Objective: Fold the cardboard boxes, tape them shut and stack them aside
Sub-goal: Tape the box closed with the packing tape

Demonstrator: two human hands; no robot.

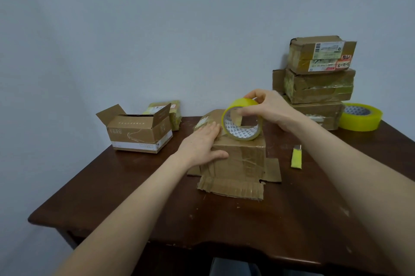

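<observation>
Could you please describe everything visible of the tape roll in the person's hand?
The roll of translucent yellow packing tape has a white printed cardboard core. It stands on edge, hole towards the camera, at the top of the brown cardboard box; contact there is unclear. The right hand pinches its upper rim, thumb inside the core.

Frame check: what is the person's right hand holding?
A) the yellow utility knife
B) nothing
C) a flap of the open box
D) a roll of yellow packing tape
D: the right hand has its fingers curled round the packing tape roll, standing it on edge atop the cardboard box; the utility knife lies apart on the table.
</observation>
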